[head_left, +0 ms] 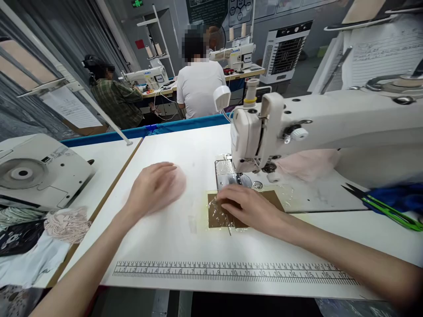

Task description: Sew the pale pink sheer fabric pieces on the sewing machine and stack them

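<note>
A smooth white counter [158,246] lies under both arms; a black printed ruler [231,271] runs along its near edge, and a bright blue cloth strip [188,125] runs along its far edge; a thin brown wooden edge [102,203] shows on the left.

A thin pale pink piece of cloth [179,185] lies on the counter, under and just beside the left hand [152,187]; that hand is bent and blurry, so I cannot tell if it pinches the cloth; the right hand [247,202] has its fingers loosely curled over a flat brown sheet under shiny clear tape [218,220], close to the foot of a big white sewing machine [317,121]; I cannot tell if it pinches anything.

Another soft pink cloth [309,164] sits behind the machine's head; green-handled scissors with dark blades [386,212] lie on the right by a crumpled dark blue cloth [396,196]; on the left are a second white machine [39,171] and a heap of pale pink lace [68,224].

Farther back, a person in a white shirt [201,88] and a person in a checked shirt [114,103] sit near more white machines [150,78]; a tall grey curtain [77,39] hangs on the left; a white air cooler with a dark grille [286,50] stands by the grey wall.
</note>
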A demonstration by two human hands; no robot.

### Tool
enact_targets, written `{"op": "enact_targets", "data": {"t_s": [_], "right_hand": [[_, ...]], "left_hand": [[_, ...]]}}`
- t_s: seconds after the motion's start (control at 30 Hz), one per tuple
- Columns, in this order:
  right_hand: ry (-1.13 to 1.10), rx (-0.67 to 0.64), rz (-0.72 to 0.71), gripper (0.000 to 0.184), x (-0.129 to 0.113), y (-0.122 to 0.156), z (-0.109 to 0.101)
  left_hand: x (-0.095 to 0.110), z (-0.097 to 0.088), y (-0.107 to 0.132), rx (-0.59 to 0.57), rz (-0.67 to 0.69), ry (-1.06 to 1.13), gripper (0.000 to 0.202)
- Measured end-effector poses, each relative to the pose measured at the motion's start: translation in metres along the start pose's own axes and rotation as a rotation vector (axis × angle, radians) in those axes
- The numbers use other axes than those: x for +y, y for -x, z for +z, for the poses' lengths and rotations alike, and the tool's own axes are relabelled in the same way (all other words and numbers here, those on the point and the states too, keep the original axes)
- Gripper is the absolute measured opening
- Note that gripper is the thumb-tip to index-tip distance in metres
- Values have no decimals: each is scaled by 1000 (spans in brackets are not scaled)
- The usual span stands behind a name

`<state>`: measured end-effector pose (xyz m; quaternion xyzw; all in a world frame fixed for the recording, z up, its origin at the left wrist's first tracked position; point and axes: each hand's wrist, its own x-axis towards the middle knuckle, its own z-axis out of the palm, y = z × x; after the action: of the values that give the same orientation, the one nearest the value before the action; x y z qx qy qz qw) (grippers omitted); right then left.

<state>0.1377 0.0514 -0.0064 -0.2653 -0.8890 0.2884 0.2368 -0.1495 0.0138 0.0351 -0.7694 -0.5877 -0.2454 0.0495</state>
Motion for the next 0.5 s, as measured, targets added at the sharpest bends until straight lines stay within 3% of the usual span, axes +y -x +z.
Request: {"op": "enact_targets", "data": {"t_s": [0.07,0.2,0.3,0.4,0.5], "right_hand": [[114,11,-69,20,6,21,-11],[367,100,-90,21,28,60,-42],[604,154,64,23,48,76,-79],[736,153,357,25,66,79,-113],[765,152,437,24,80,73,-131]], "left_hand": [[25,12,3,27,173,-75,24],[80,42,11,-90,424,-35,22],[114,64,10,-114,511,56,22],[136,82,1,-88,568,100,23],[147,93,-8,-12,605,108,24]]}}
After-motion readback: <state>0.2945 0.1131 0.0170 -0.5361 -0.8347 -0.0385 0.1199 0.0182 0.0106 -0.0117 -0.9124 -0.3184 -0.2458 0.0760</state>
